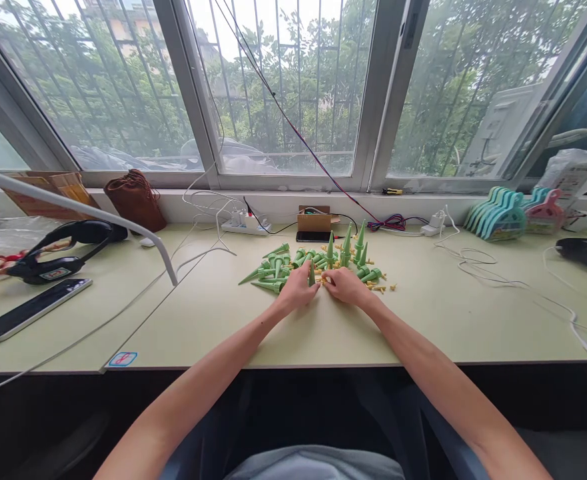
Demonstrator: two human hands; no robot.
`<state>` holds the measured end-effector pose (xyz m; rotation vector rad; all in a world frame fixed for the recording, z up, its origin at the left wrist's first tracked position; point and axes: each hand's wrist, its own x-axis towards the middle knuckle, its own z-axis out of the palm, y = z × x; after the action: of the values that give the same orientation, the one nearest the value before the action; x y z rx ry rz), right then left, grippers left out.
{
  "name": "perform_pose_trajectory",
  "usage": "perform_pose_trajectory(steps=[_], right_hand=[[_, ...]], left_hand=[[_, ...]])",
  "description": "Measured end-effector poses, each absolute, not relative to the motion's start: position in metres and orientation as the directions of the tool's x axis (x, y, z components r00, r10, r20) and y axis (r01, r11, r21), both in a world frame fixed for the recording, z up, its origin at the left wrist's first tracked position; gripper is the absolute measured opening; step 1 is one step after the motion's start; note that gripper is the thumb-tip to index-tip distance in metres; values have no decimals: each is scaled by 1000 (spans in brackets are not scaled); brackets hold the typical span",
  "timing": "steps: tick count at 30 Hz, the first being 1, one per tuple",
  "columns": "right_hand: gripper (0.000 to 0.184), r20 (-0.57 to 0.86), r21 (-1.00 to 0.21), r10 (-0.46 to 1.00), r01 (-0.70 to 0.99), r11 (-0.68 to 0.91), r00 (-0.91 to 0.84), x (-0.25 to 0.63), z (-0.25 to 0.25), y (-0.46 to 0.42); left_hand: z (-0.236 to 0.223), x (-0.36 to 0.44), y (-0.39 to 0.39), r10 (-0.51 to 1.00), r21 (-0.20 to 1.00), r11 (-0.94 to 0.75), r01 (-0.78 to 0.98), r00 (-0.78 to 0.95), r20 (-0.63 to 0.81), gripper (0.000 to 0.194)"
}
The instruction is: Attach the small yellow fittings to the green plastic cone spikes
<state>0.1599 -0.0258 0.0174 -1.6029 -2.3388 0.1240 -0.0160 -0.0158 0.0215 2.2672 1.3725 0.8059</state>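
Observation:
A heap of green plastic cone spikes (318, 261) lies on the pale green table (423, 320) in front of me, some upright, some on their sides. Small yellow pieces (380, 287) are scattered among them. My left hand (299, 288) is closed round a green spike (312, 273) that stands up between its fingers. My right hand (346, 287) meets it fingertip to fingertip and pinches a small yellow piece (324, 281) against the spike.
A white power strip (246, 225) and a small cardboard box (316, 219) sit by the window sill. Black headphones (56, 250) and a dark tablet (30, 308) lie at the left. White cables (478, 267) trail at the right, near stacked teal holders (496, 215).

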Motion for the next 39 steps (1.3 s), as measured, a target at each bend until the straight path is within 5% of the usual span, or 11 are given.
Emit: perform_pose_trajectory(steps=[39], right_hand=[[22,203,-214,937,920,327,-286,157,17,-27]], left_hand=[[22,-17,-17,886,587,-461,666,381,263,27]])
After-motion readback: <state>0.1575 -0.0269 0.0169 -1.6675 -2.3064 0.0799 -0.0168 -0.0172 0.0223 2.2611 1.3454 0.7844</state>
